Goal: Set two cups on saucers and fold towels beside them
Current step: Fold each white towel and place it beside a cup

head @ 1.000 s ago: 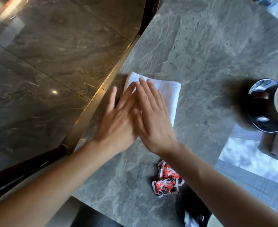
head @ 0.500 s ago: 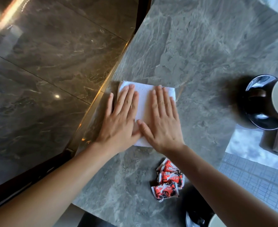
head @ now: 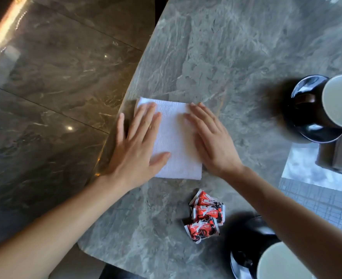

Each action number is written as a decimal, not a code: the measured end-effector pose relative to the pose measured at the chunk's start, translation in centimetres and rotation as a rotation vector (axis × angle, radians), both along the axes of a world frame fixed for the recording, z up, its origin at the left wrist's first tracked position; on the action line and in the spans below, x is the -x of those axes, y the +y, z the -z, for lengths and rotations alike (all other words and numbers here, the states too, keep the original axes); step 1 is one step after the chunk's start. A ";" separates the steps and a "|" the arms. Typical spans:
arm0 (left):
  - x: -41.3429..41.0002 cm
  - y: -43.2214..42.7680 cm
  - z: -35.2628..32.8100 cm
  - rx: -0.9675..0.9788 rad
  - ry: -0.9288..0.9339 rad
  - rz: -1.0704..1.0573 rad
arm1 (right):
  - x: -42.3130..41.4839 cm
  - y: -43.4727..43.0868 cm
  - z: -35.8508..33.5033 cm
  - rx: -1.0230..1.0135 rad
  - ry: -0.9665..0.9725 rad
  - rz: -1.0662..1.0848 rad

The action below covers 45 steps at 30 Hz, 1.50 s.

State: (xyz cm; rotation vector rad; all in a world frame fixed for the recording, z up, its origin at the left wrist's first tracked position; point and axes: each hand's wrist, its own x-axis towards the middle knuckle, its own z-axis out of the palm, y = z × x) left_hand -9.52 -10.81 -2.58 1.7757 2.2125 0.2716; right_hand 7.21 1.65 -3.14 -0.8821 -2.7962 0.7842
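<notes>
Both hands lie flat, fingers spread, grasping nothing. The left hand and right hand press the folded white cloth towel at the grey marble surface's left edge.

A white towel lies folded flat in a rectangle near the tabletop's left edge. A black cup with a pale inside stands on a black saucer at right; a second cup stands on its saucer bottom right.
</notes>
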 end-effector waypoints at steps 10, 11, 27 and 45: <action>-6.5 -2.1 -2.4 0.097 -0.226 0.037 | -2.0 3.7 0.1 -0.336 0.080 -0.296; -6.1 -2.0 -2.2 0.102 -0.193 0.066 | -2.2 4.0 0.0 -0.356 0.081 -0.283; -0.8 2.8 0.1 -0.146 -0.073 0.214 | -7.4 0.1 -1.2 -0.113 0.004 0.052; -0.6 2.3 -0.1 -0.291 -0.414 -0.008 | -6.6 0.7 -0.5 -0.104 0.144 0.127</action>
